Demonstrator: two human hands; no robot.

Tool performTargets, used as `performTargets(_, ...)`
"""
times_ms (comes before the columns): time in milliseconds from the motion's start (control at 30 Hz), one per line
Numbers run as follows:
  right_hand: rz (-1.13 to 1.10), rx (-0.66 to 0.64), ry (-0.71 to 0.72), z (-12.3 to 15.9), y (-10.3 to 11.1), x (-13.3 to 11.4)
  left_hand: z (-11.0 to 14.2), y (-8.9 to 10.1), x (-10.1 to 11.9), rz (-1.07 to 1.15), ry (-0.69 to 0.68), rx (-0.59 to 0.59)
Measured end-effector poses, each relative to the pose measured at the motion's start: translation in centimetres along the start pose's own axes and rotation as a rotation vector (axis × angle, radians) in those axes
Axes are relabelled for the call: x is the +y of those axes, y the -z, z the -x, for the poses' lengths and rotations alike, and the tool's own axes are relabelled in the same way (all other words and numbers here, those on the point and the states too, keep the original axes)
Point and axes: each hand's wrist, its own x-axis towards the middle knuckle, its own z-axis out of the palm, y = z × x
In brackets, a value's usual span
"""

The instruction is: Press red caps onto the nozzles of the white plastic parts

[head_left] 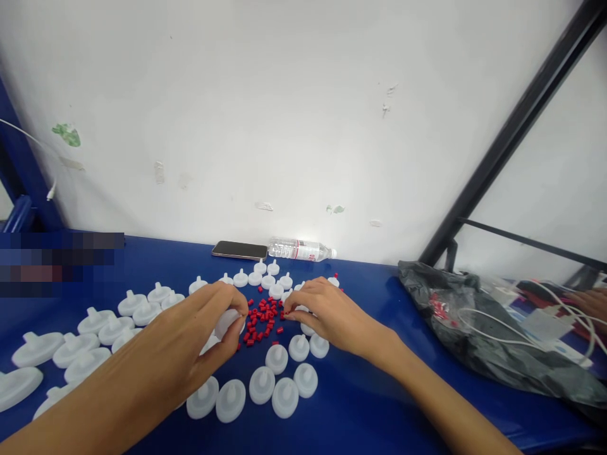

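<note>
On the blue tabletop [365,398]: smooth-surfaced, set against a pale wall [303,126] with scuffs and torn scraps.
White discs [231,400]: many, round, shallow, translucent and plastic-looking, each visible stem short and central; they lay spread from the left side of the tabletop to the middle, around the red pieces, most with the stem upward.
Red pieces [262,314]: small, glossy short cylinders, some visibly hollow, heaped loosely between the two hands, a few strays nearby.
Left hand [203,328]: bare, arched over the discs at the left of the heap; thumb and index fingertips together. A disc showed within the curve of these fingers; whether they gripped it could not be told.
Right hand [327,316]: bare, at the right edge of the heap; thumb and index fingertips together beside the red pieces, other fingers curled. Whether a piece was clamped there could not be told.
Behind the discs: dark-screened phone [239,250], lying flat; clear ribbed bottle [301,249], on its side, white-capped and labelled.
Right side: crinkled black plastic bag [493,360], with a clear bag [443,309] of red bits and a white cable [512,341] upon it.
Far right: part of another person's hand [590,306], near cables.
</note>
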Motion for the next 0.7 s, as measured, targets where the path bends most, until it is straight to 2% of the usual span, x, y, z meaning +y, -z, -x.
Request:
performTargets(100,-0.058,0.111,0.094,0.3,-0.6,0.4,-0.4,0.0,-0.6,-0.064,-0.141,0.084)
performTargets(200,-0.160,0.222,0.178,0.4,-1.1,0.4,-0.5,-0.3,-1.3,-0.092,-0.252,0.061)
performTargets(267,-0.255,0.307,0.185,0.5,-1.2,-0.1,-0.4,-0.5,-1.4,-0.104,-0.268,0.054)
performTargets(367,-0.457,0.415,0.150,0.4,-1.1,-1.3,0.0,-0.6,-1.1,-0.112,-0.214,0.073)
performTargets(500,-0.725,0.424,0.063,0.4,-0.8,-3.0,0.4,-0.3,-0.1,-0.057,-0.154,0.047)
performTargets(700,-0.903,0.389,-0.036,0.2,-1.0,-4.1,0.0,-0.2,1.1,-0.043,-0.185,0.089)
